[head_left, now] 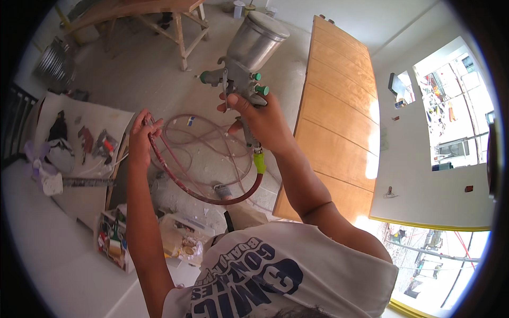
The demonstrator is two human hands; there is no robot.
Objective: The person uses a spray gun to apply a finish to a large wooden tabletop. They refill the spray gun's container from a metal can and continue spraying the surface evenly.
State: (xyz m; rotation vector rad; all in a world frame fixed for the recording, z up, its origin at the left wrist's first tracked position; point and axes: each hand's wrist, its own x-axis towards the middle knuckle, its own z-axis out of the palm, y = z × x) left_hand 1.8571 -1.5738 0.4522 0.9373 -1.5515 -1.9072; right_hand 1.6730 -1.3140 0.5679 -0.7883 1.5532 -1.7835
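Note:
My right hand [260, 119] is closed round the grip of a metal spray gun [238, 74], fingers near its trigger. A silver cup [254, 40] sits on top, and green knobs show at its back. From a bright green fitting [259, 161] under the grip, a paint-stained red hose [212, 200] curves down and up to my left hand [143, 138], whose fingers grip it. More hose [185, 117] lies in loose loops on the dusty floor beneath.
A tall wooden door panel [339, 106] stands at the right, near windows. A wooden trestle table [180, 37] is at the top left. Tools lie on a board [82, 196] at the left, and a crate of supplies [108, 244] sits low beside my left arm.

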